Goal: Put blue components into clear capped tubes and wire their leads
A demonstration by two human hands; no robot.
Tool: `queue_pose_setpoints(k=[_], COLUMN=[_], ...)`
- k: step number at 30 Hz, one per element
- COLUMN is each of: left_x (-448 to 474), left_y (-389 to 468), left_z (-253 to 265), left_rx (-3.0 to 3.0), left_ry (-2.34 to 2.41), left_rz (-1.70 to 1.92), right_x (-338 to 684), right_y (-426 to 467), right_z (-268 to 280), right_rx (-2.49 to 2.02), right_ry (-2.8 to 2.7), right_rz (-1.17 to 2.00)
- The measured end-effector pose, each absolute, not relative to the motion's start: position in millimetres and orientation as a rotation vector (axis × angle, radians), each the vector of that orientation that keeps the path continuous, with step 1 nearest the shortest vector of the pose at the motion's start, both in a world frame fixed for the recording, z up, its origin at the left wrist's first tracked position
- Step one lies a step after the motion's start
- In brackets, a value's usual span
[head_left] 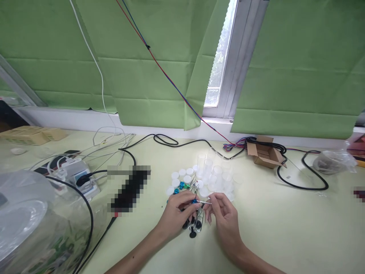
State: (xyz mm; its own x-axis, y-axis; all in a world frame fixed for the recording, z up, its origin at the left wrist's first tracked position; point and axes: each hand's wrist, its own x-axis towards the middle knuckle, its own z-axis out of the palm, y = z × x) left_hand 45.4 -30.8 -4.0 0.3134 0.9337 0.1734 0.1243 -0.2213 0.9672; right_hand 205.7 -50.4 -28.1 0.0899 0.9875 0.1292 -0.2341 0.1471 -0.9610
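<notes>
My left hand (pixel 182 207) pinches a small blue fitting (pixel 194 201) with a thin metal rod (pixel 203 202) sticking out to the right. The rod's far end is between the thumb and fingers of my right hand (pixel 224 209). Below and between the hands lie several clear pieces with round black ends (pixel 193 233), partly hidden by my fingers. Just beyond my left hand are blue-and-green fittings (pixel 184 185). Round white caps (pixel 181 173) and clear plastic tubes (pixel 215 179) are grouped behind them.
On the left stand a large clear plastic bag (pixel 25 224) and a white power strip (pixel 81 179) with cables. A black cable (pixel 196 140) runs along the back. An open cardboard box (pixel 265 154) and a plastic-wrapped bundle (pixel 332 161) sit at the back right.
</notes>
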Motion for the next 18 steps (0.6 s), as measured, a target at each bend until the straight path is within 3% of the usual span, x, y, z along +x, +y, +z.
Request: queue_pose_setpoints(k=[18], left_x=[40.4], left_y=[-29.8], left_z=[-2.6], left_rx=[1.61], left_ry=[1.062], left_rz=[1.01], right_x=[217.3], right_y=[-49.0], right_z=[-39.1], right_rx=[-0.99], right_ry=[-1.405], right_rz=[0.758])
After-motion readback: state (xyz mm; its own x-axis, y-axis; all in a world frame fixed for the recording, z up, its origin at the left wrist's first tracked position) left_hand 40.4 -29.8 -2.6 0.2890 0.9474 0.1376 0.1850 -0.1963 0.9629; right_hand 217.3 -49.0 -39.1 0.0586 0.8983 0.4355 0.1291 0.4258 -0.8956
